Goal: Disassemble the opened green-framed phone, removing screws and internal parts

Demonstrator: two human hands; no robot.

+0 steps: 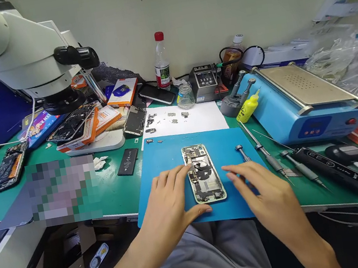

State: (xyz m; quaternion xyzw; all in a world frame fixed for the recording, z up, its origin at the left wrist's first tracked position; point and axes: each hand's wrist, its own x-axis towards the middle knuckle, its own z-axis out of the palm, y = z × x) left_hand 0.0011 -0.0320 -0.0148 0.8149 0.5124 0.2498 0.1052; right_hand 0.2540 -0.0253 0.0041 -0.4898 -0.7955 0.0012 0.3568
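An opened phone frame (204, 173) with its inner boards exposed lies on a blue work mat (165, 155) in front of me. My left hand (166, 203) rests open on the mat, fingertips touching the phone's left edge, thumb below its bottom corner. My right hand (261, 191) lies open to the right of the phone, fingers stretched toward its right edge, holding nothing. A small screwdriver bit (242, 152) lies just beyond my right fingers.
A microscope (26, 54) stands at the back left over dismantled phones (73, 125). A white sheet (184, 121) holds several small parts. A blue heating-plate machine (301, 103), yellow bottle (248, 108), tweezers and screwdrivers (270, 159) and a black electric tool (337, 168) lie right.
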